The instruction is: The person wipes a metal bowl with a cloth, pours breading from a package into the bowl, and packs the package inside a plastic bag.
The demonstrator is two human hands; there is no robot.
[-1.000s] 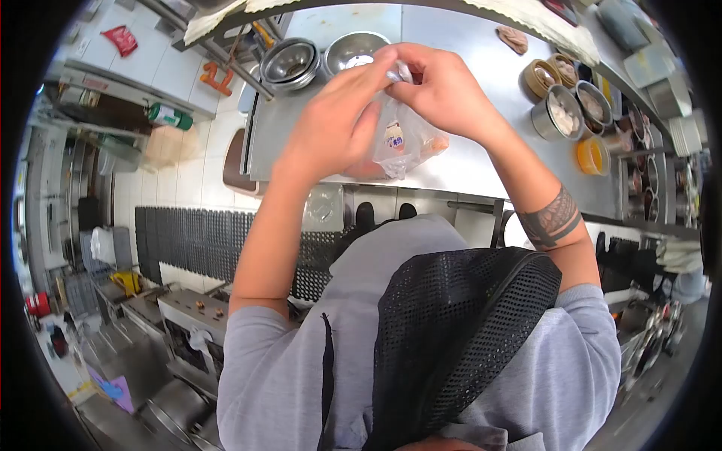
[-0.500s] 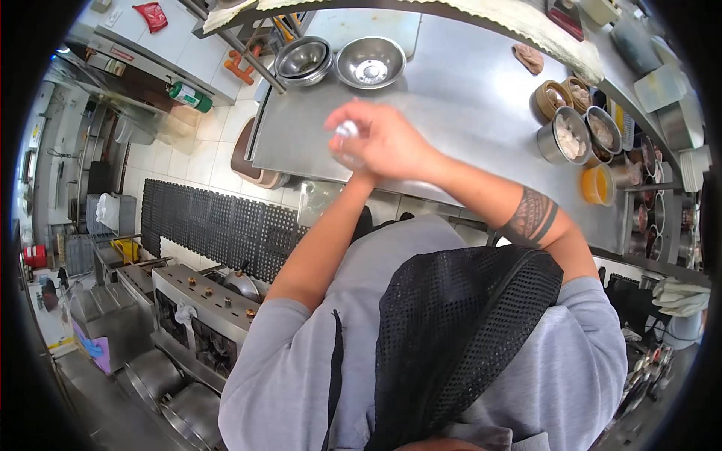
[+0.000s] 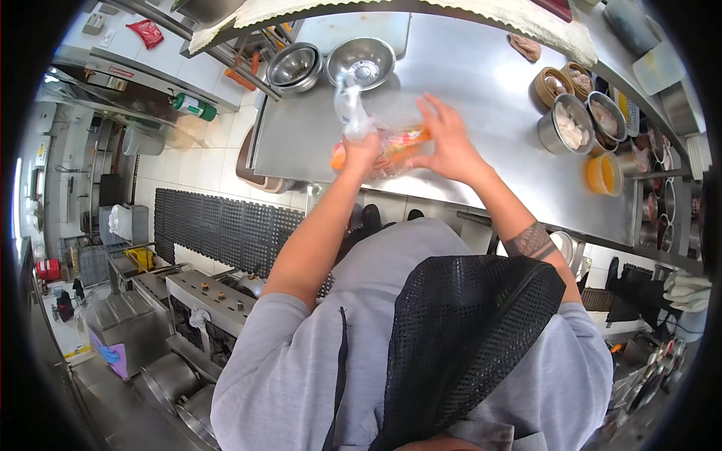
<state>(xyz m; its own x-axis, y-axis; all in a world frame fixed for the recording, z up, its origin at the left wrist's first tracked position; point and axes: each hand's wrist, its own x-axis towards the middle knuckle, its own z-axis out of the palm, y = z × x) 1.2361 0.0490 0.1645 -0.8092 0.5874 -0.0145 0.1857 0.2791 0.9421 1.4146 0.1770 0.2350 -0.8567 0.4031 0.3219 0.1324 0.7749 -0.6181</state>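
Note:
My left hand [image 3: 363, 155] is closed around the gathered neck of a clear plastic bag [image 3: 410, 138]. The loose top of the plastic sticks up past my fist, toward the metal bowl [image 3: 379, 65]. Orange and red colours show on or in the bag's body, which hangs just over the steel counter [image 3: 481, 98]; motion blurs it, and I cannot make out the contents. On the bag's right side, my right hand [image 3: 455, 148] has its fingers and thumb spread, close to the plastic. Whether it touches the bag is unclear.
Nested metal bowls [image 3: 292, 68] stand at the counter's far left, by a white cutting board [image 3: 316, 30]. To the right are bamboo steamers [image 3: 549, 89], a metal pot of pale pieces [image 3: 553, 134] and an orange-filled tub [image 3: 603, 174]. A shelf edge [image 3: 481, 19] crosses overhead.
My hands, close together before around bunched clear plastic, have moved apart. The bag with orange and red colours now shows between them. My right hand has opened and shifted right.

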